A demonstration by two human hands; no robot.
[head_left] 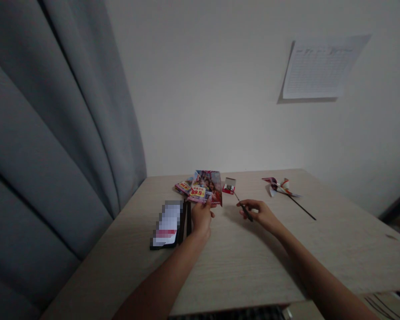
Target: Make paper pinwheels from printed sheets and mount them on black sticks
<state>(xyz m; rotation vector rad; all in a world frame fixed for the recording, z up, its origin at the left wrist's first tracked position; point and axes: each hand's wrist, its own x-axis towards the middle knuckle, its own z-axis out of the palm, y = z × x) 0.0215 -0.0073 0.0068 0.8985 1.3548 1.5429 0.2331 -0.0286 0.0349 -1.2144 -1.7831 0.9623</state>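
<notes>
My left hand point(202, 217) is closed on the lower edge of a colourful printed flyer point(212, 183), which bears a yellow "89.9" price patch. It holds the flyer up a little above the table. In my right hand point(257, 212), closed fingers grip a thin tool with a dark handle point(246, 213). The slim shaft points up and left toward a small open red-and-white box point(229, 186), whose contents are too small to name. More flyers point(182, 187) lie behind the left hand.
Left of my left hand lies a phone point(168, 224), its screen blurred, beside dark sticks point(188, 218). A paper pinwheel point(280, 186) on a black stick rests at the right. A grey curtain point(70, 111) borders the left side. A printed sheet point(316, 69) hangs on the wall.
</notes>
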